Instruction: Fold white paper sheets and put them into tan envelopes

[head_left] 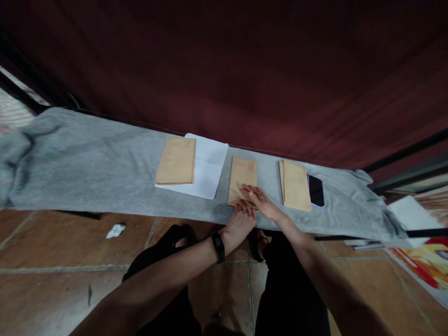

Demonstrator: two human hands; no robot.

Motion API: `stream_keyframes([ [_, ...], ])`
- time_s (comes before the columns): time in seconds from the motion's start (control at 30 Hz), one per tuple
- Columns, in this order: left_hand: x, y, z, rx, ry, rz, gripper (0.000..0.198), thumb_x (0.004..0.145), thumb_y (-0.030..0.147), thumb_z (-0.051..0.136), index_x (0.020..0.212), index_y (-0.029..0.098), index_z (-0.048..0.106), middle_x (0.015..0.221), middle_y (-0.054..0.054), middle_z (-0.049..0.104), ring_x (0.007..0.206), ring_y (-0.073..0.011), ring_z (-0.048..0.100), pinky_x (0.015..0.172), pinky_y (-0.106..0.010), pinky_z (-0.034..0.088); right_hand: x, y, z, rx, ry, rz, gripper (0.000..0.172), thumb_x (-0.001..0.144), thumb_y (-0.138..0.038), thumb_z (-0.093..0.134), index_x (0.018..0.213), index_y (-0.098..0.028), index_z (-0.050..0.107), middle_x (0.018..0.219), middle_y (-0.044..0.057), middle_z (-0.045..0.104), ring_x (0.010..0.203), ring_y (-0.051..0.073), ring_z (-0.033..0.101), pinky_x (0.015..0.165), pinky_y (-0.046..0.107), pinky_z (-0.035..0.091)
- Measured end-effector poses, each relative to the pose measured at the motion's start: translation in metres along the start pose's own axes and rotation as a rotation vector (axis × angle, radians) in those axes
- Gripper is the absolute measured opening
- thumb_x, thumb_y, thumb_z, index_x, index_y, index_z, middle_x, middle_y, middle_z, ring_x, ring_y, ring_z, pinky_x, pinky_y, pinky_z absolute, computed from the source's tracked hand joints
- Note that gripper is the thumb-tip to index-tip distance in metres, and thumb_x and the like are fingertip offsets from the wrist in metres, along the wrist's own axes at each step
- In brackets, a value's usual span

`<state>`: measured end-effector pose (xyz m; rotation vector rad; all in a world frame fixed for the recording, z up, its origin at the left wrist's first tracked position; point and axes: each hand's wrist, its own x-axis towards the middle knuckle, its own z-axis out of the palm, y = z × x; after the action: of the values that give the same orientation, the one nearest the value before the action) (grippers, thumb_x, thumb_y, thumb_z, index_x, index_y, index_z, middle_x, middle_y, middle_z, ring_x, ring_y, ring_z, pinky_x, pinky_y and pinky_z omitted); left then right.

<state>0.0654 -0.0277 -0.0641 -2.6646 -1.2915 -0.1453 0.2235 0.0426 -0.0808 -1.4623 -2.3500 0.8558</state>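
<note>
A long, narrow surface draped in a gray cloth (105,172) runs across the view, with a dark red curtain (245,70) hanging behind it and a terracotta tile floor (52,252) below.

The middle envelope (242,177), brown and lying flat on the cloth, is under both hands. The right hand (262,201) lies open and flat on its near right corner, fingers stretched out. The left hand (241,223) touches its near edge just beside the right hand. Whether its fingers pinch the edge or only press it cannot be told. A black wristband (218,247) sits on the left wrist.

Left of the middle envelope lies one more brown envelope (176,161), resting on a single white sheet (210,163). Right of the middle envelope lies a small stack of brown envelopes (297,185), two by the offset edge that shows. One dark phone (316,190) touches the far side of that stack. On the floor, well left of the middle envelope, lies one crumpled white scrap (115,230).
</note>
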Motion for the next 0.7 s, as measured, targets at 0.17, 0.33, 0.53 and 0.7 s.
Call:
stream_keyframes([
  [0.17, 0.000, 0.001, -0.002, -0.014, -0.023, -0.002, 0.034, 0.095, 0.002, 0.039, 0.120, -0.005, 0.061, 0.122, -0.032, 0.065, 0.117, -0.0334, 0.065, 0.092, -0.046, 0.052, 0.038, -0.009, 0.005, 0.001, 0.019, -0.014, 0.069, 0.101, -0.065, 0.013, 0.149, -0.029, 0.047, 0.162, 0.001, 0.033, 0.152, 0.020, 0.025, 0.127, 0.046, 0.017],
  [0.33, -0.002, 0.002, -0.002, 0.018, -0.016, 0.026, 0.034, 0.095, 0.003, 0.038, 0.120, -0.006, 0.060, 0.117, -0.032, 0.066, 0.112, -0.0339, 0.067, 0.091, -0.047, 0.053, 0.054, -0.022, 0.013, 0.013, -0.008, -0.012, 0.070, 0.100, -0.067, 0.014, 0.153, -0.029, 0.040, 0.165, 0.000, 0.027, 0.154, 0.019, 0.016, 0.128, 0.048, 0.008],
  [0.53, -0.002, 0.000, -0.002, -0.011, -0.024, 0.044, 0.036, 0.095, 0.001, 0.039, 0.122, -0.005, 0.060, 0.117, -0.030, 0.067, 0.113, -0.0322, 0.066, 0.094, -0.046, 0.051, 0.035, -0.025, 0.012, 0.159, -0.075, -0.046, 0.068, 0.101, -0.065, 0.011, 0.143, -0.032, 0.054, 0.157, -0.003, 0.042, 0.150, 0.017, 0.029, 0.128, 0.047, 0.011],
  [0.7, -0.001, -0.001, 0.000, -0.066, -0.054, 0.040, 0.035, 0.093, 0.001, 0.042, 0.122, -0.005, 0.061, 0.117, -0.030, 0.067, 0.112, -0.0318, 0.066, 0.094, -0.046, 0.050, 0.017, -0.032, 0.011, 0.319, -0.040, -0.034, 0.074, 0.099, -0.069, 0.011, 0.132, -0.030, 0.065, 0.148, -0.001, 0.054, 0.143, 0.019, 0.042, 0.126, 0.043, 0.022],
])
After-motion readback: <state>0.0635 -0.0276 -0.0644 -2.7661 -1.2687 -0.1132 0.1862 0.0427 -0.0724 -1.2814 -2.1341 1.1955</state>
